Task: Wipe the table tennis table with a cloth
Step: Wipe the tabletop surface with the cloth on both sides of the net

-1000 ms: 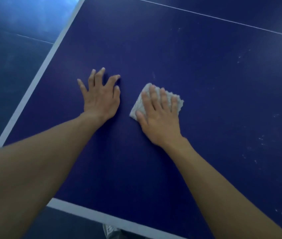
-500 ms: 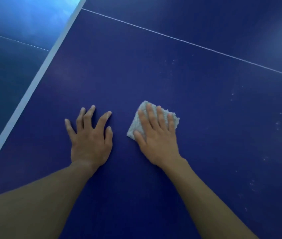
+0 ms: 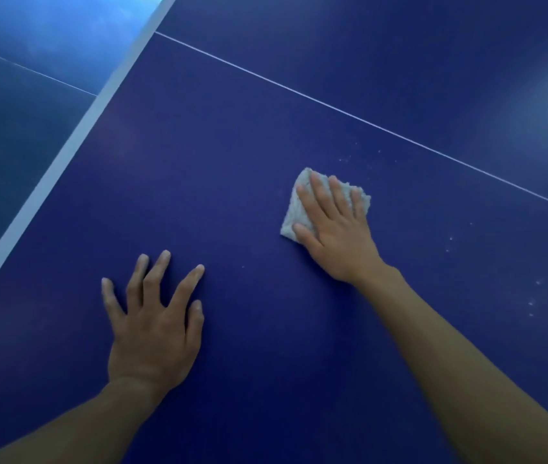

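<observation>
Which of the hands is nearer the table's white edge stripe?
Left. The left hand lies right of the edge stripe; the right hand presses the cloth farther right.

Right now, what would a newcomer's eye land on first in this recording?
The pale, nubbly cloth stands out against the dark blue table tennis table, right of centre, with the right hand pressed flat on it. The left hand lies spread on the bare surface nearer the white edge band. White specks dot the table to the right of the cloth, this side of the thin white line.
</observation>
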